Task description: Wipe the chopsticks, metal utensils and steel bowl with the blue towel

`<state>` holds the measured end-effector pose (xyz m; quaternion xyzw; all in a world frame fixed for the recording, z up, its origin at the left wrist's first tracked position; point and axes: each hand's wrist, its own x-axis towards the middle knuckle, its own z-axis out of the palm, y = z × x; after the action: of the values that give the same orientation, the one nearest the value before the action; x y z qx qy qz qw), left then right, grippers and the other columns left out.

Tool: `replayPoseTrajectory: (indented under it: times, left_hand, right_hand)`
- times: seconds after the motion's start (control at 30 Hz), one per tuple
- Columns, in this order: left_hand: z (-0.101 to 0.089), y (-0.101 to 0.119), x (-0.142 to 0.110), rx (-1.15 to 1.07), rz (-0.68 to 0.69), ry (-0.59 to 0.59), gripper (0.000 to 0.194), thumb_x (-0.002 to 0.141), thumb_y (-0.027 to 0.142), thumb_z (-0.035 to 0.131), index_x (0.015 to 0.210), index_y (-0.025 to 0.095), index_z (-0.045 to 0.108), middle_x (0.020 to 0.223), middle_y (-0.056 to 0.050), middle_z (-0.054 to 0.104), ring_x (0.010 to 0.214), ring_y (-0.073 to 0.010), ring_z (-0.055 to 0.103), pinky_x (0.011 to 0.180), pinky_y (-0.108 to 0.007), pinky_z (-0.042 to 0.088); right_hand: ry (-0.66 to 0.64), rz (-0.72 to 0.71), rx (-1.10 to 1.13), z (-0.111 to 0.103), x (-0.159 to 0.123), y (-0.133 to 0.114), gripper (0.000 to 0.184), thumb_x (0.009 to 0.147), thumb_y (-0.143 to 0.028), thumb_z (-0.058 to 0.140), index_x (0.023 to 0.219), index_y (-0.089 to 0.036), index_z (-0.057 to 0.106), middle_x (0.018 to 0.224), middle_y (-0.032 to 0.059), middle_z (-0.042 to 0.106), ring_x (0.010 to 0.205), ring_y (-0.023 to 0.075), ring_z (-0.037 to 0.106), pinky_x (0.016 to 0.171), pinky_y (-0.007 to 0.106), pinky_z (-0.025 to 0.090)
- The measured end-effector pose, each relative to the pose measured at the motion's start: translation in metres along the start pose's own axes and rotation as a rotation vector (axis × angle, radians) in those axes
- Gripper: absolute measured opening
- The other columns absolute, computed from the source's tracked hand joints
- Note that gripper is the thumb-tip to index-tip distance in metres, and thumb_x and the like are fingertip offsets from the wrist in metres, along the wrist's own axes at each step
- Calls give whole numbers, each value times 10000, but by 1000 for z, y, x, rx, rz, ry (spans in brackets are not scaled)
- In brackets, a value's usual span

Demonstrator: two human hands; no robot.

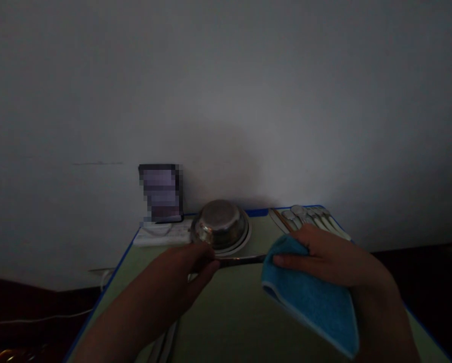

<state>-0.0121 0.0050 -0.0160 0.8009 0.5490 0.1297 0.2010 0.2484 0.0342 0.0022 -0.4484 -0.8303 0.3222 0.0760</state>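
In the head view, my left hand (pixel 186 269) is closed, pinching one end of a thin, dark, shiny utensil (pixel 241 260). It lies level between my two hands, above the table; its exact kind is unclear in the dim light. My right hand (pixel 324 257) is closed on a blue cloth (pixel 317 307), which is folded around the utensil's other end and hides it. A loose flap of the cloth hangs toward the lower right. Just beyond my hands, an upturned metal bowl (pixel 220 222) rests on a stack of plates or dishes with a pale rim (pixel 247 242).
Several spoons and other utensils (pixel 313 217) lie at the table's back right. A phone or tablet (pixel 161 194) leans against the wall, behind a white strip-shaped object (pixel 161 236). Long utensils (pixel 167 343) lie near my left forearm. The greenish table (pixel 226 312) has a blue edge.
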Motion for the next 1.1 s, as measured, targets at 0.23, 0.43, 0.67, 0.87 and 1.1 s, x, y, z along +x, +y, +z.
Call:
replayPoseTrajectory:
  times: [0.23,0.43,0.67,0.87,1.1]
  left_hand:
    - [0,7,3,27,-20,-6,264,852,397,430,846,223,628,767,-11,666,683,-166,614,622,-251,460]
    - [1,12,4,26,-64,-7,304,841,463,440,781,226,621,742,-1,677,687,-171,620,623,-249,437]
    - [-2,12,6,6,-123,39,329,792,527,493,742,243,652,704,13,689,651,-174,626,602,-255,437]
    - [-15,-10,-4,-156,-136,139,193,785,429,556,844,282,667,816,26,715,722,-177,650,631,-259,472]
    - [-23,-14,-12,-611,-176,262,162,745,305,626,895,246,646,729,31,725,693,-148,676,650,-222,515]
  right_hand:
    - [25,-63,-7,-2,0,-9,324,828,-471,457,908,-216,641,876,21,671,835,168,603,738,280,429]
    - [48,-89,-19,-1,-2,-10,325,828,-471,453,924,-228,647,895,24,668,827,168,600,728,283,427]
    - [33,-30,40,-1,1,-1,349,811,-490,466,795,-194,651,722,4,639,655,129,575,601,244,423]
    - [88,160,249,-6,-13,32,343,768,-503,515,661,-185,587,604,-13,568,550,115,539,502,232,428]
    - [193,205,393,-6,-21,37,322,719,-511,563,685,-192,591,657,-3,587,619,140,575,558,259,470]
